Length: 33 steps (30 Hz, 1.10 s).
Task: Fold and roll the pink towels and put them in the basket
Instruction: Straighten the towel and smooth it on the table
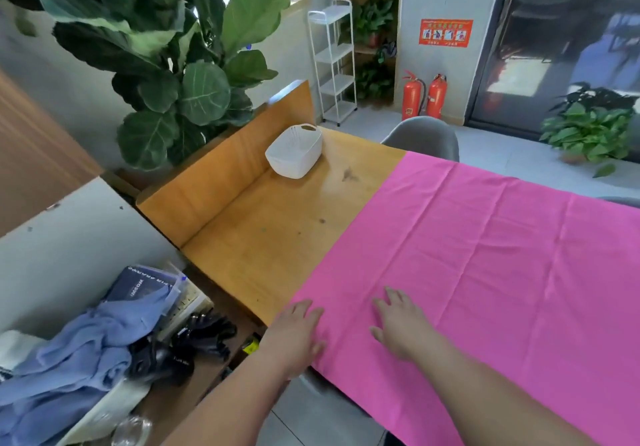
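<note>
1. Towel [485, 255]: pink, one piece, spread flat in a single layer over the right half of the frame, from lower centre to the right edge. Light creases only, no fold or roll in it. Folding judged not begun.
2. Table [277, 230]: wooden, bare at centre frame and covered by the towel to the right. A raised wooden panel runs along its left side.
3. Blue cloth [79, 352]: a loose heap at lower left, off the table and no part of the task.
4. Basket [294, 152]: white plastic, at upper centre on the bare wood just beside the panel, well apart from the towel. No pink shows at its rim (its inside is mostly hidden from this angle). Nothing judged delivered yet.
5. Right hand [398, 324]: lower centre, palm down on the towel, fingers straight and spread, gripping nothing.
6. Left hand [294, 334]: lower centre, at the towel's near left edge, fingers straight and flat, pinching nothing.
7. Remaining, by judgement: the whole sequence of fold, roll and carry to the basket. No other pink towels are in view.
</note>
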Motion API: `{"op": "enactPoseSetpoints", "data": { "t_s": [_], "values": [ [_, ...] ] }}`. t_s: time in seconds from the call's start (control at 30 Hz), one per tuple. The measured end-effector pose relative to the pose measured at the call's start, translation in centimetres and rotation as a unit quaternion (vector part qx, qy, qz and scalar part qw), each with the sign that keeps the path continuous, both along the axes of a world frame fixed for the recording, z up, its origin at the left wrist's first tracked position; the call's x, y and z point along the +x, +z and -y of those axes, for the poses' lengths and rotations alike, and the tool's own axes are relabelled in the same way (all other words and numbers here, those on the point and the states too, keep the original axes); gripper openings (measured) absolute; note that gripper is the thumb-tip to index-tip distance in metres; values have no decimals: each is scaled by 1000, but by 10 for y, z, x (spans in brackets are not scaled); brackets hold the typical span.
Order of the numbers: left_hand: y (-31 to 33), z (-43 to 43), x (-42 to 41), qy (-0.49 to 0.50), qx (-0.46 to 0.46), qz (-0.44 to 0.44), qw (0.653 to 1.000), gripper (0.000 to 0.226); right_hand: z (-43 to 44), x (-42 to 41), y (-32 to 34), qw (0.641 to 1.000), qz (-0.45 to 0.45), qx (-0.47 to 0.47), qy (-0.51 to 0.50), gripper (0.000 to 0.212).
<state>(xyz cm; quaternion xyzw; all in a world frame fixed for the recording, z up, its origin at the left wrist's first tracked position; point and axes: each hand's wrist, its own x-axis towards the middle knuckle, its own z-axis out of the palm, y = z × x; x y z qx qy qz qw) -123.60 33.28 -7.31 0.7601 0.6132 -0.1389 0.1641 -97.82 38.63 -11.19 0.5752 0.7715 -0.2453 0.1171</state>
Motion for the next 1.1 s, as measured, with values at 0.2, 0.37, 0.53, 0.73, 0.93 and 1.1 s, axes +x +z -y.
{"op": "enactPoseSetpoints", "data": {
  "t_s": [0.2, 0.37, 0.53, 0.73, 0.93, 1.1],
  "values": [
    [-6, -66, -11, -57, -3, 10, 998, 69, -11, -6, -10, 999, 13, -28, -41, 76],
    [-27, -148, -8, -151, 12, 27, 988, 78, -4, -22, -17, 995, 33, -27, -95, 78],
    [-49, -209, -8, -289, 27, 27, 957, 85, 6, -57, -9, 978, 45, -38, -200, 81],
    [-87, -222, -60, -379, 44, 45, 923, 86, 15, -106, -13, 953, 76, -33, -291, 88],
    [-89, -235, -76, -381, 43, 108, 917, 81, -3, -151, -13, 939, 58, 19, -339, 88],
    [-92, -270, -85, -396, 58, 98, 911, 78, -30, -194, -2, 957, 35, -20, -287, 99]
  ]
}}
